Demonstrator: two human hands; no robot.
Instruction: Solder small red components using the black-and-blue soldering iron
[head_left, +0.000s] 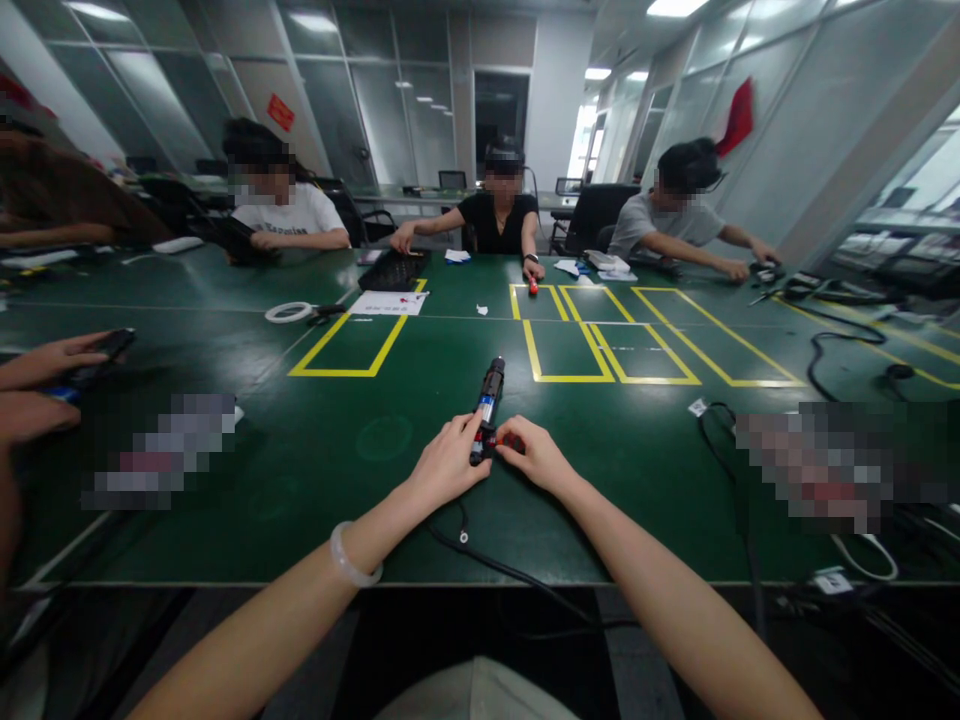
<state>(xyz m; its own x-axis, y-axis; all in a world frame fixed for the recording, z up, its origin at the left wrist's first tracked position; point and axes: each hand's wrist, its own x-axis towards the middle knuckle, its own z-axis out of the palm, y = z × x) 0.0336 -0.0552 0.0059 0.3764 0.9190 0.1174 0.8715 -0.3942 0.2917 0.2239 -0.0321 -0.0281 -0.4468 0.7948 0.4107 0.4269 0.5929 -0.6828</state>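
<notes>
Tool (492,384) held over the green table (300,545), centrally before the person, its tip turned to twelve o'clock.
Its body is gripped by the left hand (448,458), fingers closed narrowly along it; near its rear, the right hand (544,458) is curled close beside a red-and-black part (513,441), though whether that is gripped cannot be told. From the tool, a black cable (495,567) is seen towards six o'clock, yellow frames (573,379) are marked at two, a white coil (289,319) is laid at ten, and a red object (533,288) is touched by a co-worker's hand (533,268) at one.
</notes>
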